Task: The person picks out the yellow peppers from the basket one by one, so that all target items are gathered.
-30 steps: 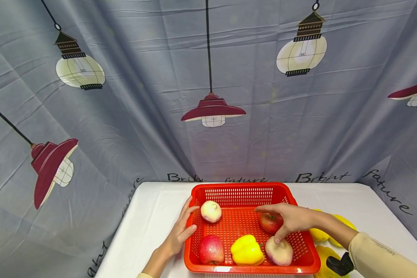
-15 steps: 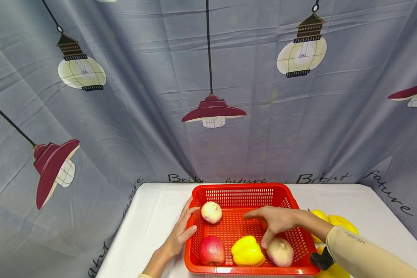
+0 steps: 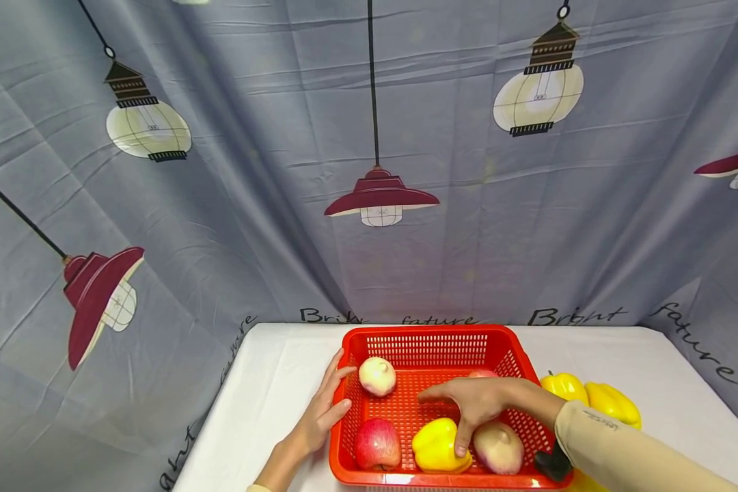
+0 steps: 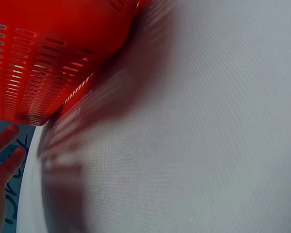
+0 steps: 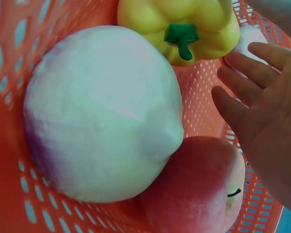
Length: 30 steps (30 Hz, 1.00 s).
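My right hand (image 3: pixel 476 403) reaches over the red plastic basket (image 3: pixel 430 333), fingers spread and thumb at the right side of a yellow bell pepper (image 3: pixel 436 447). In the right wrist view the fingers (image 5: pixel 252 80) are extended near the pepper (image 5: pixel 184 24), above a white-and-purple turnip (image 5: pixel 102 111) and a red apple (image 5: pixel 194 184). The head view shows that apple mostly hidden behind the right hand. My left hand (image 3: pixel 320 410) rests against the basket's left rim with its fingers loosely extended. A second turnip (image 3: pixel 377 376) lies at the back left, and another red apple (image 3: pixel 378 444) at the front left.
Several yellow bell peppers (image 3: pixel 611 403) lie on the white tabletop (image 3: pixel 277 383), right of the basket and partly behind the right sleeve (image 3: pixel 627 444). A grey curtain (image 3: pixel 443 273) printed with lamps hangs behind the table.
My right hand has moved left, from above the right-hand turnip to the yellow pepper in the basket. The left hand has stayed at the rim.
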### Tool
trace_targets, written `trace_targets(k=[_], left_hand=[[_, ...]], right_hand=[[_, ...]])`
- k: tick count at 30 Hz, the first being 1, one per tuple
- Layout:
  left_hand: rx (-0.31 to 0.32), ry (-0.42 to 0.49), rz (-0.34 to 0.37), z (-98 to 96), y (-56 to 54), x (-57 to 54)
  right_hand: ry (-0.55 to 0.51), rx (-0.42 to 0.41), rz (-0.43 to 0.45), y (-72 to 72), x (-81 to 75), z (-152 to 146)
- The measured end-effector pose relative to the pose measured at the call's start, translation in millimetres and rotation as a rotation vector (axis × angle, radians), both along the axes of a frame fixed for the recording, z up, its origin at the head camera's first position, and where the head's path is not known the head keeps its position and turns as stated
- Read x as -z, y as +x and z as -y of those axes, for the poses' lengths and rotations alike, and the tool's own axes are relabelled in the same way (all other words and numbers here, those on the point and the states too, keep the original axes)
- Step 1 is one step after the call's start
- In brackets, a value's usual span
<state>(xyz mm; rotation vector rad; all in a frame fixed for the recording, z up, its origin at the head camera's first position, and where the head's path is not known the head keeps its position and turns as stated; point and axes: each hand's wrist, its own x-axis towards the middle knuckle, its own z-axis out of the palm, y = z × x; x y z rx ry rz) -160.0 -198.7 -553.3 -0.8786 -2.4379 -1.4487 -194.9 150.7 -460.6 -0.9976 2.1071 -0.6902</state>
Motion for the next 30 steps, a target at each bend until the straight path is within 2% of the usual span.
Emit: trace_targets(k=[3, 6, 16, 25, 30], left_hand=[[0.002, 0.003, -0.005, 0.8, -0.1, -0.3], [0.003, 0.004, -0.008, 1.2, -0.1, -0.4], [0.0, -0.013, -0.023, 1.4, -0.4, -0.6], [-0.003, -0.011, -0.001, 0.6, 0.5, -3.2], [-0.005, -0.021, -0.01, 0.5, 0.5, -4.0]], right_hand=[[-0.026, -0.019, 0.007, -1.3, 3.2, 4.4], [-0.045, -0.025, 0.06, -2.0, 6.1, 8.8], [-0.049, -0.047, 0.115, -2.6, 15.8, 19.0], [-0.045, -0.131, 0.306, -6.3, 19.9, 24.0], [-0.054, -0.132, 0.354, -5.9, 20.7, 24.0]])
